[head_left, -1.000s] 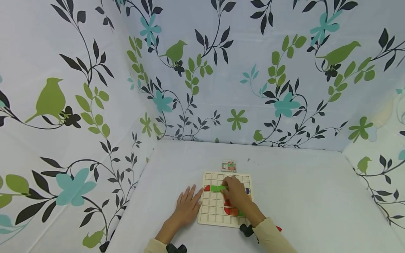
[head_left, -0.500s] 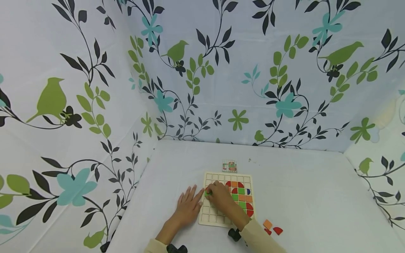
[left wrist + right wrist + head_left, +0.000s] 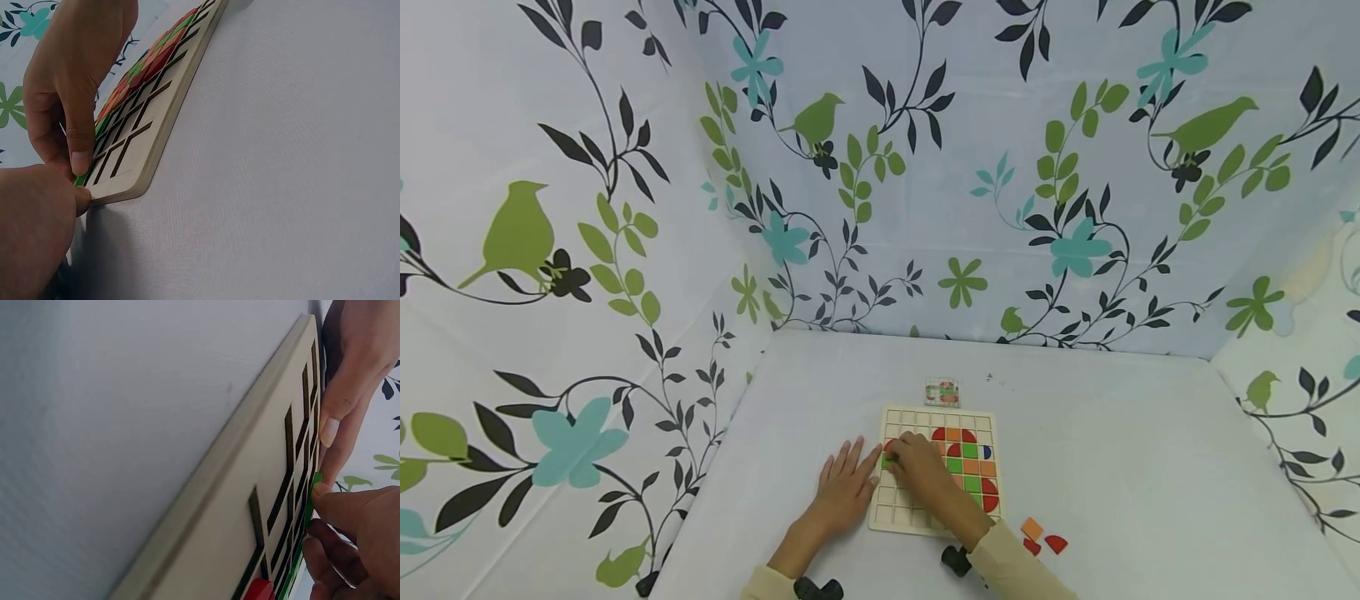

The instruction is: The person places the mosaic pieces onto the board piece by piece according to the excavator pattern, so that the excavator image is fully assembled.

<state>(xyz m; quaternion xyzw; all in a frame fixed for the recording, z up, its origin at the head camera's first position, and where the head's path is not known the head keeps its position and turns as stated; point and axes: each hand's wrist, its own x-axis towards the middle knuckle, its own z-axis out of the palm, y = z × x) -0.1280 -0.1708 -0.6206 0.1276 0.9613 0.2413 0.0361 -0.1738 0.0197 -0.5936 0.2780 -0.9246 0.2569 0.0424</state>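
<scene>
A pale wooden grid board [image 3: 901,518] lies on the white table, colored tiles [image 3: 972,467] set in its right part. My right hand [image 3: 923,473] reaches over the board's left side and pinches a green tile [image 3: 311,499] between thumb and fingers. In the right wrist view that tile stands up at a tilt from the grid by the board's left edge. Close by, a red quarter-circle tile [image 3: 889,446] shows beside the fingertips. My left hand [image 3: 844,490] lies flat on the table, fingers extended, forefinger and thumb at the board's left edge. The right hand covers the board's middle.
A small pattern card [image 3: 942,392] sits just behind the board. To the right of the right sleeve lie an orange square tile [image 3: 1032,528], a red quarter-circle tile [image 3: 1056,543] and another red tile [image 3: 1032,547]. Patterned cloth [image 3: 962,208] walls the table's back.
My right hand has moved left from the board's upper middle to its left column, uncovering the tiles on the right and the loose ones near the sleeve. The left hand stays put.
</scene>
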